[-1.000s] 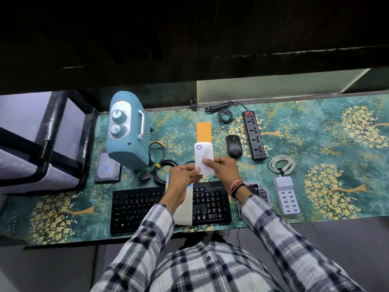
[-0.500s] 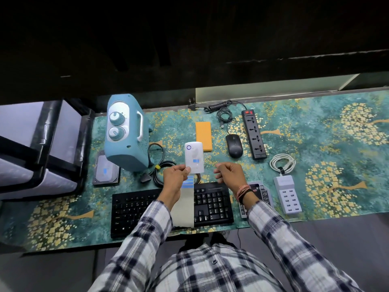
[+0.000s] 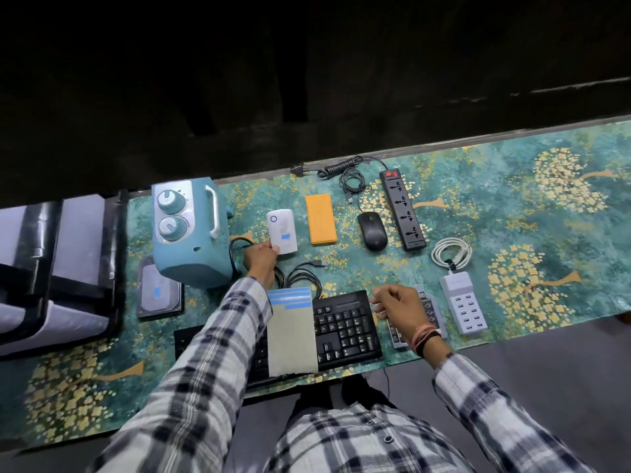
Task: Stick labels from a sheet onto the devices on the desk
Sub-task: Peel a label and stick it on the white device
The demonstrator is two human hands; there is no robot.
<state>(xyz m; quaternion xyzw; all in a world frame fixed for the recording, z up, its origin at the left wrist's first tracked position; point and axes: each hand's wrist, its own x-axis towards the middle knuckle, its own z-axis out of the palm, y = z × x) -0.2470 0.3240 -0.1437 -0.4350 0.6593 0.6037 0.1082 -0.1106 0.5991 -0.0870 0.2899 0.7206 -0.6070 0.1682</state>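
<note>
White device (image 3: 282, 231) at left fingers (image 3: 273, 247)

Label sheet (image 3: 291, 331): grey-green backing, few blue strips left at far end, lies flat across keyboard (image 3: 345, 326), long side running away from person. All places rel. to keyboard. White power bank (image 3: 282, 231): blue label on face, ring mark at far end, beyond kbd's middle, near end held by left hand (image 3: 261, 259). Orange slab device (image 3: 321, 219): flat, beyond kbd, just right of white one. Black mouse (image 3: 372, 231): beyond right end. Black power strip (image 3: 403, 209): further right, red switch at far end. Grey multi-port charger (image 3: 462, 302): right of kbd. Teal heater (image 3: 189, 230), two dials: beyond left end. Hard drive (image 3: 158, 297), blue label on it: left of kbd.
</note>
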